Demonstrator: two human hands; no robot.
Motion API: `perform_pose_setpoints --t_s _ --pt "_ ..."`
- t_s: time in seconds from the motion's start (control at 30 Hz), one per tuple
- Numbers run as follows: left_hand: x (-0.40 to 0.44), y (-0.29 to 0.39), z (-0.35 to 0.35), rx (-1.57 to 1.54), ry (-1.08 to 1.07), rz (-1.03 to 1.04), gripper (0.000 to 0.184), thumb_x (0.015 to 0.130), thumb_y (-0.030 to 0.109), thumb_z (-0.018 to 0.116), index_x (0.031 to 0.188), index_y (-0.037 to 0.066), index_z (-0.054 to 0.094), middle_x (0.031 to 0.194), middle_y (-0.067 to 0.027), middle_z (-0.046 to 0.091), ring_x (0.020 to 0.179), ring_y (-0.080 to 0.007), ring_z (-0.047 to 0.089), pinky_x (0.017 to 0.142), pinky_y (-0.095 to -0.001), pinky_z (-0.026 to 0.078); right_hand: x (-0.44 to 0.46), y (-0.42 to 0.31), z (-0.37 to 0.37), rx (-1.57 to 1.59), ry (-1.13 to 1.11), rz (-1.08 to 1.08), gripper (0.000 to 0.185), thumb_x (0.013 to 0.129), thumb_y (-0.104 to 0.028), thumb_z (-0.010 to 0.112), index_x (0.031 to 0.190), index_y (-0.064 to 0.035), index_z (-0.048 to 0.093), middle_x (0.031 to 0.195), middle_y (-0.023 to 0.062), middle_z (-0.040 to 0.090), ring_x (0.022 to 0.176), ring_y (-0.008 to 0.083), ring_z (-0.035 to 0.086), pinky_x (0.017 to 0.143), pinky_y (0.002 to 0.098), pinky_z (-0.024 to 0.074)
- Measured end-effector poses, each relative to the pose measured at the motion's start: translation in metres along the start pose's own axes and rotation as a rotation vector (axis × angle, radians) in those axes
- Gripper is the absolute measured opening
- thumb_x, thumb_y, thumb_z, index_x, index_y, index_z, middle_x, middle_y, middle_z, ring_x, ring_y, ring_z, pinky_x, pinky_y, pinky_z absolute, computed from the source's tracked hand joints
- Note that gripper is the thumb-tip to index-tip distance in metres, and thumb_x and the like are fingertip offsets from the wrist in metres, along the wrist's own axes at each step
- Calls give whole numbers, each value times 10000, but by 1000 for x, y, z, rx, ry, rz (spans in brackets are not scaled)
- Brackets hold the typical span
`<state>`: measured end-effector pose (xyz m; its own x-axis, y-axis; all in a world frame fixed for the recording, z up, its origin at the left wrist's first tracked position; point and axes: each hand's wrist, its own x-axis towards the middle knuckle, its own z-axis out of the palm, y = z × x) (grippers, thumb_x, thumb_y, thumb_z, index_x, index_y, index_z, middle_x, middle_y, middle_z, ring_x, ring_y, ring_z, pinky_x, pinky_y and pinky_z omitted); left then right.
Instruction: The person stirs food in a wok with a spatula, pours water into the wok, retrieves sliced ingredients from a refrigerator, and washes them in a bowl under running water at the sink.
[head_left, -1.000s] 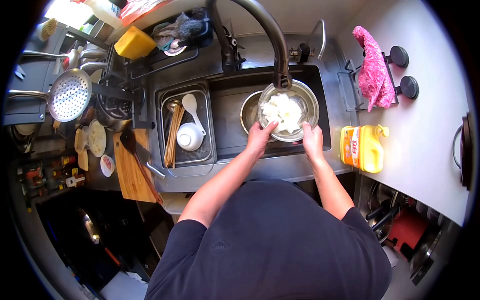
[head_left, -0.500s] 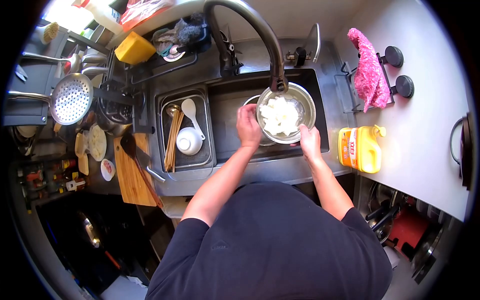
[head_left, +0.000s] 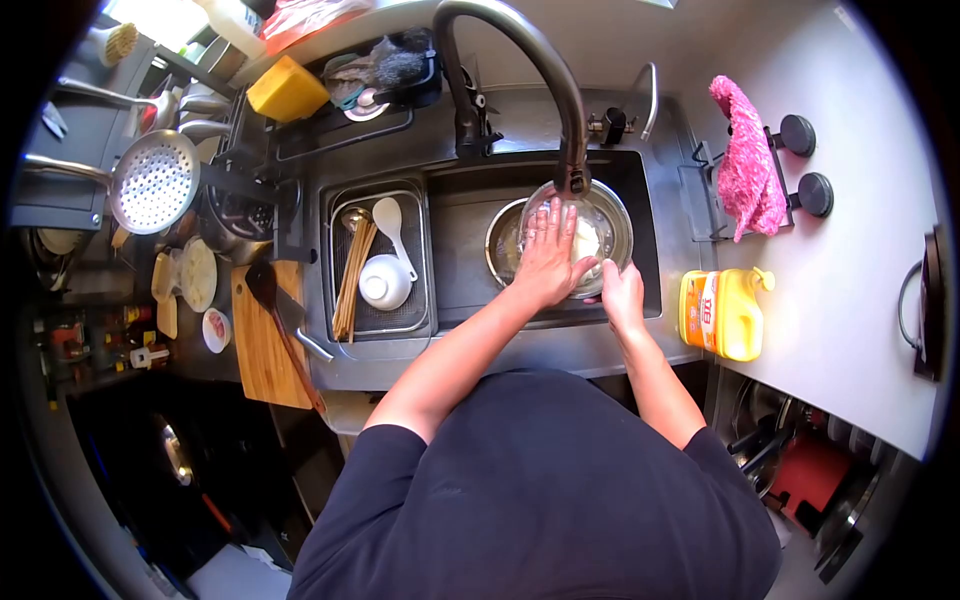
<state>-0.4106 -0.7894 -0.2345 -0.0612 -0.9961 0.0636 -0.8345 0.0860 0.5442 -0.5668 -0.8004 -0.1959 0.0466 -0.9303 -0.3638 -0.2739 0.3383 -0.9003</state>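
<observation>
A round metal bowl [head_left: 622, 222] is held over the right part of the sink, just below the tap's spout. Inside it lie pale white pieces [head_left: 587, 240] whose kind I cannot make out. My left hand [head_left: 548, 255] reaches across the bowl's mouth, palm down with fingers stretched out, covering some of the pieces. At the near right rim, my right hand [head_left: 623, 295] grips the bowl with the thumb on top. A second metal bowl [head_left: 497, 240] sits in the sink underneath, partly hidden by the first bowl and my left hand.
The dark tap [head_left: 572, 120] arches over the sink. To the left, a draining basket [head_left: 425, 310] holds chopsticks, a white bowl and a white rice paddle. A yellow jug [head_left: 738, 315] stands right of the sink; a pink cloth [head_left: 748, 165] hangs behind it. A cutting board [head_left: 265, 350] lies at left.
My left hand has let go of the bowl's left side and moved over its mouth, fingers flat. My right hand keeps its hold on the rim. The whole view has shifted slightly.
</observation>
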Motion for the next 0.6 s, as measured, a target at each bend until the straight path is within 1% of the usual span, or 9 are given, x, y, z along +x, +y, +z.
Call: perform_pose_setpoints --t_s 0.07,0.17,0.27,0.47,0.6 --pt "2 3 0 10 -9 -13 898 966 525 517 1578 27 89 1603 -321 63 1483 -510 57 1216 -538 72 -1 -3 1 23 -3 8 386 976 -144 464 1294 69 509 1011 219 670 707 268 713 500 366 625" --pt "7 6 0 -79 -20 -24 893 970 525 512 1576 23 91 1601 -323 73 1482 -509 74 1215 -538 79 -1 -2 0 18 0 1 370 976 -146 467 1273 66 523 1003 213 670 704 268 713 497 362 626" --pt "8 5 7 -82 11 -13 882 971 518 511 1577 27 99 1598 -320 91 1479 -510 89 1213 -540 95 -1 -5 -1 -27 6 -8 349 977 -144 462 1242 71 537 1005 214 670 702 269 713 496 360 628" --pt "10 9 8 -91 -24 -27 870 974 511 511 1581 45 96 1602 -307 93 1480 -507 90 1214 -540 104 -2 -10 -3 -63 15 -28 351 980 -153 459 1245 63 540 1012 223 670 712 287 719 500 363 630" --pt "16 13 6 -127 -25 -20 869 976 508 510 1583 52 88 1600 -311 95 1480 -509 84 1215 -539 96 -3 -23 -6 -159 35 -39 364 981 -164 460 1263 58 526 1018 235 675 724 300 724 517 364 633"
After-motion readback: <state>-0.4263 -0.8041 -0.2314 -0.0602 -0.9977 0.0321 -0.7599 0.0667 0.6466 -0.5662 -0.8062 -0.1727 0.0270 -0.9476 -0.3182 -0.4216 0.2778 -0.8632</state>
